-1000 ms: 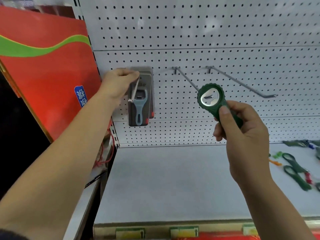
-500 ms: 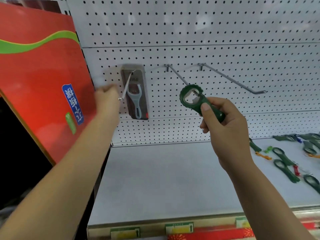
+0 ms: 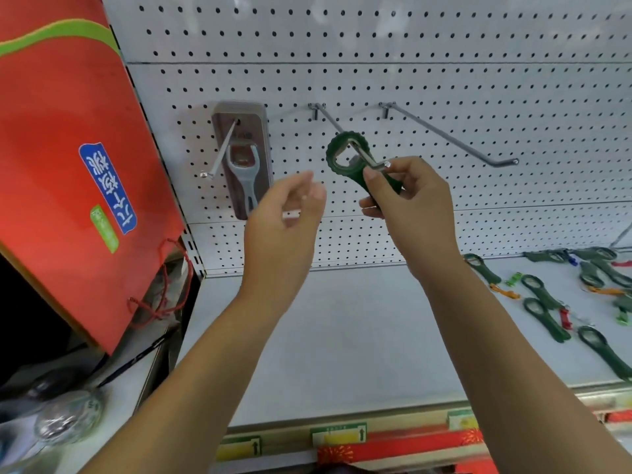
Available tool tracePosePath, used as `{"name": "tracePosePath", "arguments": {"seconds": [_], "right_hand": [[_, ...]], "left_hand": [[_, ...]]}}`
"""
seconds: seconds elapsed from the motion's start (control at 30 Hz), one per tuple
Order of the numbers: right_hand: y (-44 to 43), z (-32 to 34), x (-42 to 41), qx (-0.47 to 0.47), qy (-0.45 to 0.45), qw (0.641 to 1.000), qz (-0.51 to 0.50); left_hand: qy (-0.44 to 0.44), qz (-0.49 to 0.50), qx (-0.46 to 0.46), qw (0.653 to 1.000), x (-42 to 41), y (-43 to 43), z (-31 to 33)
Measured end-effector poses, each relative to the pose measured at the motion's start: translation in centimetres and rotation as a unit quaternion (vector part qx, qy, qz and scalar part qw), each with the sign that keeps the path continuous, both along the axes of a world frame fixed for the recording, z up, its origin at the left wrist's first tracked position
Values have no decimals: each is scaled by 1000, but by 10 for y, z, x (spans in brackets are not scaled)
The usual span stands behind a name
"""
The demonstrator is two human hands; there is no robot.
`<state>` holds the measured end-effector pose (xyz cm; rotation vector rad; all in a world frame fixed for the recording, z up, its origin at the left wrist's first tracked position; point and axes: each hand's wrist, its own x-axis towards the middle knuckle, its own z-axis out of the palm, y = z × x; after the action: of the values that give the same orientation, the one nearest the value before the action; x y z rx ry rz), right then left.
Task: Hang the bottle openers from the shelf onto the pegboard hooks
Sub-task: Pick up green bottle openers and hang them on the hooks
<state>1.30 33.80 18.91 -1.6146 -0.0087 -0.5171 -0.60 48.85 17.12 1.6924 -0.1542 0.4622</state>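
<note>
Right hand (image 3: 407,200) grips the green round-headed plastic bottle opener (image 3: 343,155), ring up-left, seemingly threaded on the thin metal hook (image 3: 331,120); left hand (image 3: 290,203) slack, empty.

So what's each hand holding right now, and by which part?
Right hand grips the green opener by its handle, just below the ring head. Left hand holds nothing; its fingers are loosely curled and blurred.

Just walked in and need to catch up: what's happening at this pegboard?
A person's right hand grips a green bottle opener, its ring head threaded over the middle hook. The left hand hovers beside it, blurred, holding nothing. A packaged grey opener hangs on the left hook; the right hook is bare, more green openers lie on the shelf.
</note>
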Motion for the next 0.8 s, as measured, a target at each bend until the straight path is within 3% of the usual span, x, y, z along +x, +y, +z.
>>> {"name": "tracePosePath", "arguments": {"seconds": [0.23, 0.37, 0.53, 0.8], "right_hand": [[-4, -2, 5, -98, 2, 995, -37], [-3, 3, -23, -137, -75, 984, -80], [4, 13, -47, -173, -141, 974, -39], [7, 13, -50, -188, -140, 972, -34]], "left_hand": [[-63, 22, 69, 995, 44, -12, 36], [-80, 27, 91, 992, 56, -10, 39], [-84, 26, 84, 993, 68, -8, 39], [-63, 35, 85, 994, 108, -4, 40]]}}
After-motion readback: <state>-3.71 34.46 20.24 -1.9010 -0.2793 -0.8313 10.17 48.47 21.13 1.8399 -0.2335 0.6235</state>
